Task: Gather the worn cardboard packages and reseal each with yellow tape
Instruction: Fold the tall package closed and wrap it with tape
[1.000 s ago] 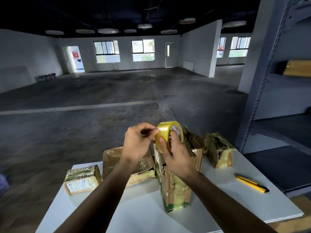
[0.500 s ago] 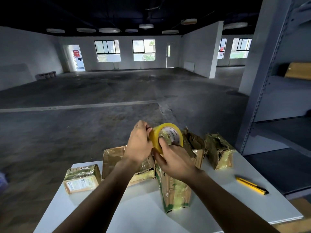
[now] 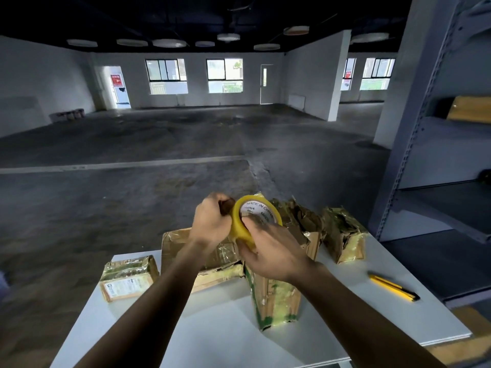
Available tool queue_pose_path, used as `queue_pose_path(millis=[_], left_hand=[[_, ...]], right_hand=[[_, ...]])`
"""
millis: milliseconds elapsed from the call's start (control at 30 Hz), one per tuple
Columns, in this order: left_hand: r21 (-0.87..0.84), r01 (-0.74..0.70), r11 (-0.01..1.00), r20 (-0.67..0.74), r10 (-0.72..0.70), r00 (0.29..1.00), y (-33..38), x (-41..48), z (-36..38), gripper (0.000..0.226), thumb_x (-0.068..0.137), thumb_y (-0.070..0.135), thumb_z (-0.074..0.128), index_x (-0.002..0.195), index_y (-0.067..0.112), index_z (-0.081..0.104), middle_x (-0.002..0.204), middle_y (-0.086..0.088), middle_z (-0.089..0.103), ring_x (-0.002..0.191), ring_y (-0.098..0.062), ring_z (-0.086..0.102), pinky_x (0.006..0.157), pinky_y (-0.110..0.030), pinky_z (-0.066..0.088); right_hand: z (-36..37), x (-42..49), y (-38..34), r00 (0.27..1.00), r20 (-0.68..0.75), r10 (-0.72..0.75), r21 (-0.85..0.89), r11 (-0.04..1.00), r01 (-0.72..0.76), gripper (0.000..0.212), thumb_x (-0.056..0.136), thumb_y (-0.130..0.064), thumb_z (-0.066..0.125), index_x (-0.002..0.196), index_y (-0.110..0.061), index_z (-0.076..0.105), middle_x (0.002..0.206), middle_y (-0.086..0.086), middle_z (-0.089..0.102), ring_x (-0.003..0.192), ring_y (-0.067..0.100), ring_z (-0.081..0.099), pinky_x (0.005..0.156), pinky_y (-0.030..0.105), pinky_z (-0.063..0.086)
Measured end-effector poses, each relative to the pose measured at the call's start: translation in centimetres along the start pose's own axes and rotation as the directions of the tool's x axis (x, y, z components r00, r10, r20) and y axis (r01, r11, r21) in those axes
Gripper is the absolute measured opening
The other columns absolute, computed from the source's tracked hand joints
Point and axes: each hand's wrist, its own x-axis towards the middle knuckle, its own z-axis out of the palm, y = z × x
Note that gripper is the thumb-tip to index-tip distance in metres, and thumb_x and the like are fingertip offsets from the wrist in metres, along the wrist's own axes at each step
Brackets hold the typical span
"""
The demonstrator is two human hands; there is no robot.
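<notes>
Left hand [image 3: 210, 221] and right hand [image 3: 271, 251] grip a round yellow tape roll [image 3: 237, 224]; torn brown cardboard package [image 3: 276, 301] at six o'clock

On the table [image 3: 212, 330], bare surface along the near edge and near-left corner gives passage. The far edge is lined by worn packages [image 3: 186, 248]; an upright package [image 3: 273, 301] stands mid-table. A utility knife [image 3: 393, 286] lies near the right edge (shelving rack [image 3: 401, 160] beyond).

The left forearm [image 3: 159, 298] and right forearm [image 3: 361, 304] are bare along all that shows; the left hand [image 3: 210, 221] and right hand [image 3: 273, 251] are likewise bare.
</notes>
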Motion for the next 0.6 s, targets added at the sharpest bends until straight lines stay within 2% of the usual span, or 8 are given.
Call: queue_pose_path(millis=[67,133,233,267,333,433,500,600], left_hand=[[-0.058,0.047,0.997,-0.067,-0.051,0.996,-0.7,0.0,0.4,0.011,0.093,0.005,0.057,0.093,0.014,0.063,0.092,0.002,0.064,0.089,-0.016,0.060,0.071,-0.016,0.036],[-0.208,0.103,0.973,-0.124,-0.130,0.984,-1.3,0.1,0.3,0.014,0.100,0.010,0.050,0.103,0.008,0.063,0.100,-0.001,0.067,0.098,-0.018,0.061,0.076,-0.018,0.037],[-0.449,0.114,0.886,-0.089,-0.172,0.981,-1.8,-0.5,0.1,0.024,0.104,0.020,0.046,0.112,0.005,0.063,0.104,0.000,0.068,0.097,-0.010,0.062,0.075,-0.010,0.044],[-0.531,0.108,0.840,-0.082,-0.178,0.981,-1.9,-0.6,0.1,0.023,0.104,0.022,0.047,0.108,0.006,0.064,0.099,0.003,0.067,0.092,-0.005,0.062,0.073,-0.007,0.044],[-0.669,0.114,0.735,-0.044,-0.192,0.980,-2.3,-0.9,0.2,0.021,0.104,0.024,0.049,0.096,0.011,0.063,0.084,0.010,0.062,0.076,0.004,0.058,0.072,-0.010,0.045],[-0.716,0.101,0.691,0.031,-0.113,0.993,-3.5,-1.3,0.8,0.014,0.100,0.024,0.056,0.090,0.016,0.060,0.072,0.017,0.056,0.069,0.003,0.052,0.077,-0.017,0.044],[-0.710,0.058,0.702,0.036,-0.046,0.998,-4.1,-1.7,1.3,0.011,0.096,0.014,0.061,0.086,0.016,0.058,0.072,0.016,0.056,0.070,0.001,0.049,0.075,-0.016,0.042],[-0.760,0.077,0.645,0.020,-0.095,0.995,-4.7,-2.0,2.1,0.015,0.092,0.002,0.064,0.082,0.011,0.060,0.074,0.007,0.059,0.067,-0.001,0.053,0.069,-0.015,0.043]], right_hand=[[-0.2,-0.3,-0.2,1.000,-0.007,-0.003,-0.007,1.000,0.003,0.039,0.096,-0.040,0.043,0.128,-0.018,0.044,0.119,0.009,0.061,0.104,0.032,0.060,0.080,0.041,0.052],[-0.2,-0.7,-0.4,0.998,-0.031,0.053,-0.013,0.998,-0.054,0.043,0.099,-0.048,0.035,0.125,-0.017,0.049,0.127,0.005,0.056,0.114,0.028,0.056,0.086,0.041,0.051],[-0.4,-0.8,-0.3,0.966,-0.045,0.255,0.003,0.967,-0.255,0.044,0.101,-0.051,0.037,0.124,-0.017,0.052,0.118,0.003,0.061,0.108,0.026,0.059,0.087,0.037,0.048],[-0.3,-0.6,-0.2,0.953,-0.067,0.296,-0.001,0.955,-0.297,0.043,0.101,-0.052,0.038,0.120,-0.018,0.054,0.113,0.003,0.064,0.104,0.026,0.061,0.085,0.036,0.048],[-0.5,-0.4,-0.1,0.926,-0.087,0.367,-0.023,0.928,-0.371,0.043,0.100,-0.055,0.038,0.109,-0.018,0.058,0.104,0.004,0.068,0.095,0.027,0.064,0.077,0.036,0.048],[-0.6,-0.8,0.0,0.903,-0.061,0.425,-0.072,0.901,-0.429,0.044,0.100,-0.057,0.037,0.104,-0.019,0.058,0.099,0.004,0.068,0.093,0.027,0.064,0.076,0.036,0.047],[-0.7,-1.4,0.1,0.897,-0.063,0.439,-0.107,0.890,-0.443,0.044,0.099,-0.057,0.038,0.105,-0.018,0.058,0.102,0.005,0.067,0.096,0.029,0.062,0.077,0.037,0.045],[-0.6,-2.3,-0.2,0.897,-0.009,0.443,-0.109,0.891,-0.441,0.046,0.099,-0.059,0.037,0.110,-0.020,0.058,0.102,0.005,0.066,0.096,0.028,0.062,0.076,0.036,0.045]])
